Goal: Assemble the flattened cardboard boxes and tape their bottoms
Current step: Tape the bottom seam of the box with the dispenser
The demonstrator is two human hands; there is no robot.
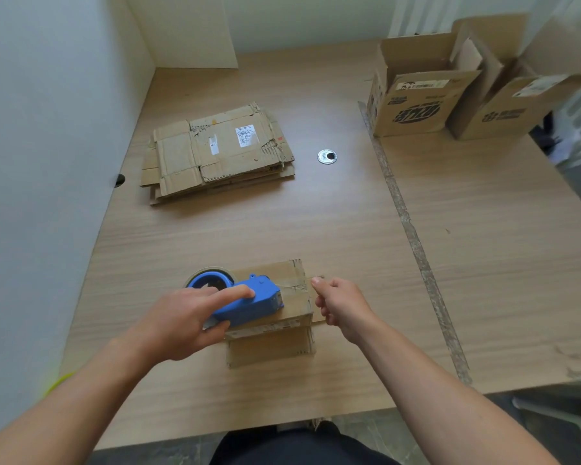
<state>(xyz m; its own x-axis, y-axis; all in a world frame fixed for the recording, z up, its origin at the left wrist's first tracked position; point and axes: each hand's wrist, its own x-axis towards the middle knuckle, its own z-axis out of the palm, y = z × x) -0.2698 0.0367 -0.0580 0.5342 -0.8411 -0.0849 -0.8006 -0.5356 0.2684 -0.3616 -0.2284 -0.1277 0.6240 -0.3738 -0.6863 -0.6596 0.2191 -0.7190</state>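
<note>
I have a small cardboard box [284,317] standing bottom-up on the worktop [316,223] right in front of me, close to the near edge. My left hand [185,325] is wrapped around the blue tape dispenser [245,302], index finger laid along its top, pressing it onto the box's upturned face. My right hand [341,305] sits just off the box's right edge, thumb and fingertip pinched together on what looks like the free end of the tape, though the clear strip is hard to make out. The seam runs left to right, so the strip's long axis lies across me, from the dispenser toward my right hand. The right hand is nearer the loose end; the left would have to draw the dispenser leftward. More flattened boxes [217,152] wait well beyond, to the left.
</note>
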